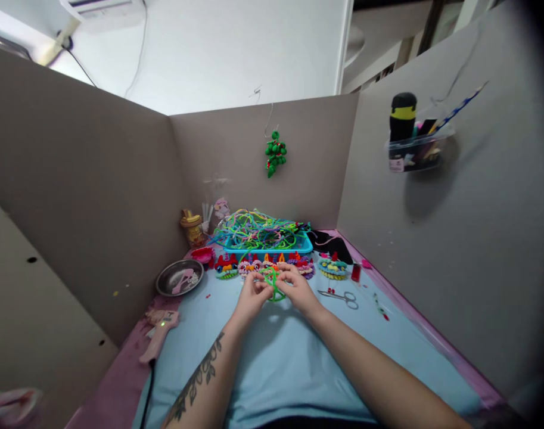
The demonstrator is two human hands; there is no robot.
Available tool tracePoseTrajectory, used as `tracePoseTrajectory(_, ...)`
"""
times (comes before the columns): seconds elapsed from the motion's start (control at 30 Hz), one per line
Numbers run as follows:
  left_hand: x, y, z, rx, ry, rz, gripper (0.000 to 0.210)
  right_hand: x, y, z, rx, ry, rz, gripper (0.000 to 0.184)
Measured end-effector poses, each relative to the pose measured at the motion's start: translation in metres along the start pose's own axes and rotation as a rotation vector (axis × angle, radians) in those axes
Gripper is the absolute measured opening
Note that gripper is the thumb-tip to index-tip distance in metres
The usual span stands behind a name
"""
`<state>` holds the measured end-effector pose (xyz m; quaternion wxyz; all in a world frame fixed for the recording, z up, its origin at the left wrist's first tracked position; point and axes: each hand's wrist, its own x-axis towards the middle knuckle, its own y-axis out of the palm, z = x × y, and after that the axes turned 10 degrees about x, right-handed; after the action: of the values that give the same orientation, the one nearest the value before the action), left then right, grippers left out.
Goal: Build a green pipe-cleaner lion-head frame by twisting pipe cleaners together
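Observation:
Above the middle of the blue cloth, my left hand (254,292) and my right hand (298,288) face each other with fingers bent inward. Between them is a green strand (276,292) bent into loops, which looks like a pipe cleaner; both hands pinch it, one at each side. My fingers cover part of it. Just beyond lies a row of colourful fuzzy pieces (249,267). A blue-and-yellow fuzzy piece (332,268) lies to the right of that row. Scissors (343,298) rest on the cloth to the right of my right hand.
Behind the row stands a blue basket (267,254) heaped with tangled coloured strands. At left are a metal bowl (164,289) and a pink glue gun (158,339) with a cord. Grey panels enclose three sides; a bin (415,156) of tools and a green ornament (275,156) hang there.

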<state>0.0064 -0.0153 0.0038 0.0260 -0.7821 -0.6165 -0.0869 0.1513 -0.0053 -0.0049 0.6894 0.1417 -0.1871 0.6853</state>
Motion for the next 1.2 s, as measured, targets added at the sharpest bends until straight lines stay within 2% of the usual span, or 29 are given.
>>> tracePoseTrajectory(0.43, 0.002, -0.003, 0.002, -0.012, 0.017, 0.014, 0.041, -0.001, 0.000, -0.005, -0.037, -0.045, -0.015, 0.011)
tracePoseTrajectory(0.6, 0.004, -0.005, 0.004, -0.072, 0.033, -0.088, 0.039, -0.006, 0.000, 0.008, -0.172, -0.177, -0.073, 0.005)
tracePoseTrajectory(0.77, 0.003, -0.004, -0.001, -0.167, -0.042, -0.150, 0.043, -0.013, 0.004, 0.015, -0.325, -0.340, -0.015, 0.010)
tracePoseTrajectory(0.9, 0.001, -0.003, -0.003, -0.170, -0.078, -0.113, 0.044, -0.014, 0.005, 0.014, -0.333, -0.358, -0.011, 0.009)
tracePoseTrajectory(1.2, 0.000, -0.003, 0.001, -0.092, 0.001, -0.037, 0.042, -0.014, 0.004, 0.013, -0.277, -0.332, -0.027, 0.009)
